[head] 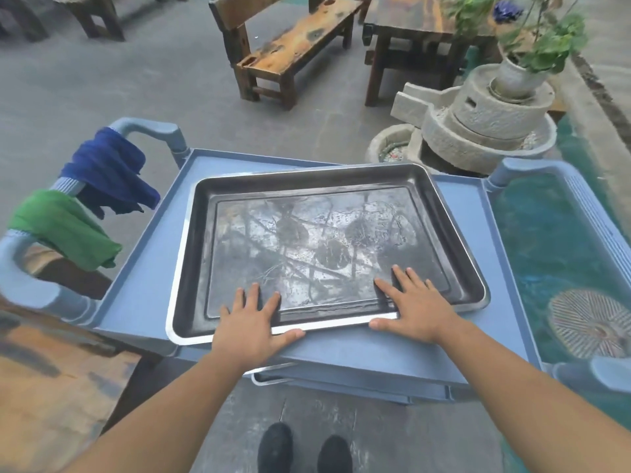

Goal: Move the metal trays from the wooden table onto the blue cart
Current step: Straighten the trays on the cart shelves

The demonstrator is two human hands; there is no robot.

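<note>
1. We take the metal tray (317,247) as our landmark: it lies flat on the top shelf of the blue cart (143,285), turned slightly askew to the shelf's edges, and holds nothing that we can make out.
2. Under the tray's near edge, a second tray rim (273,377) peeks out from the cart's lower shelf — we cannot tell what it carries.
3. Our left hand (252,331) rests on the tray's near rim, left of centre, fingers spread flat inside the tray and the thumb laid along the rim's outer side; it is not clenched.
4. Our right hand (415,307) rests on the same near rim, towards the tray's right corner, fingers splayed over the tray floor and the thumb outside the rim — likewise flat and unclenched.
5. The tray is rectangular with rounded corners, a bright rolled rim, dark sloping walls and a shiny, speckled floor that mirrors branches overhead.
6. Left of the tray, a blue cloth (109,172) and a green cloth (61,230) hang over the cart's handle.
7. Nearer than the tray and to its left shows a corner of the wooden tabletop (47,387).
8. Beyond the tray's far right corner stands a stone mill (485,121) bearing a potted plant (532,42).
</note>
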